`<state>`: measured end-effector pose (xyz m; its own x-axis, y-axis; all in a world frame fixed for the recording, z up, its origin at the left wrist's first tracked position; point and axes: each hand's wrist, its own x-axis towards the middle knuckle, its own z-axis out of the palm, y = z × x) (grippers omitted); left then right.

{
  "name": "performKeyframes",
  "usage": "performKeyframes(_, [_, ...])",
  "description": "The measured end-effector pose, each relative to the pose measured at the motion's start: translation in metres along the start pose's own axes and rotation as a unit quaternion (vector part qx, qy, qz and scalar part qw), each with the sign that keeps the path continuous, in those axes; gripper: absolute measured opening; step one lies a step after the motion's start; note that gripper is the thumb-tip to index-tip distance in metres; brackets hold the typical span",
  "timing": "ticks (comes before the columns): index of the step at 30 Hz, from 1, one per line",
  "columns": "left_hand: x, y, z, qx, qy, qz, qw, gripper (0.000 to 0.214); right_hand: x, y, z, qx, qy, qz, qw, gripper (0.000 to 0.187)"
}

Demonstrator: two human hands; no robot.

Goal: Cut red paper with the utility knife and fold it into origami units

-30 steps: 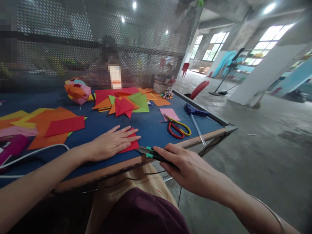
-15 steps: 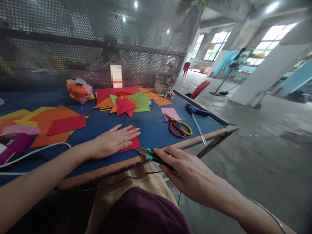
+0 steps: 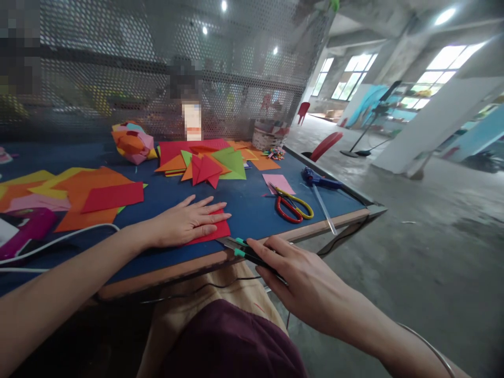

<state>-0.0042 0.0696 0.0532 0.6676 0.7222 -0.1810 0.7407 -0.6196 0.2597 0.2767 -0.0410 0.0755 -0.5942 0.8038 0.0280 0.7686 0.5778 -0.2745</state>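
Note:
My left hand (image 3: 191, 221) lies flat with its fingers spread, pressing a piece of red paper (image 3: 221, 230) against the blue tabletop (image 3: 252, 205). Much of that paper is hidden beneath the palm. In my right hand (image 3: 297, 275) is a box cutter (image 3: 252, 253) with a black body and green parts, its blade pointing left. The blade tip is at the lower edge of the red paper; whether it touches cannot be made out. To the right lie scissors (image 3: 293, 206) with red and yellow handles, their tips over a pink paper square (image 3: 278, 184).
A blue glue gun (image 3: 323, 179) with a clear stick lies near the right edge. Coloured papers (image 3: 98, 184) spread at left, by a magenta device (image 3: 33, 231) and white cable. Behind are more papers (image 3: 228, 164), a folded-paper ball (image 3: 134, 144), a basket (image 3: 268, 135) and a mesh screen (image 3: 137, 68).
The view has shifted slightly. My left hand stays on the red paper, and the cutter has moved very slightly left along its lower edge.

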Motion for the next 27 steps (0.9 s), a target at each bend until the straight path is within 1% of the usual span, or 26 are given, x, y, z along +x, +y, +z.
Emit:
performKeyframes(6, [-0.001, 0.001, 0.001, 0.001, 0.003, -0.003, 1.0, 0.058, 0.0, -0.004, 0.002, 0.024, -0.002, 0.0, 1.0, 0.044])
performKeyframes(14, [-0.002, 0.0, 0.002, -0.002, 0.005, 0.001, 1.0, 0.059, 0.001, -0.011, 0.004, 0.001, -0.009, 0.003, 1.0, 0.045])
performKeyframes(18, [-0.001, -0.002, 0.003, 0.0, 0.008, 0.002, 1.0, 0.059, 0.001, -0.013, 0.003, 0.0, -0.009, 0.007, 1.0, 0.046])
performKeyframes(24, [0.001, -0.003, 0.003, 0.003, 0.008, 0.005, 1.0, 0.057, 0.004, -0.017, 0.0, 0.014, -0.025, 0.012, 1.0, 0.044])
performKeyframes(27, [0.001, -0.004, 0.003, 0.003, 0.01, 0.009, 1.0, 0.056, 0.006, -0.019, -0.001, 0.001, -0.027, 0.009, 1.0, 0.045])
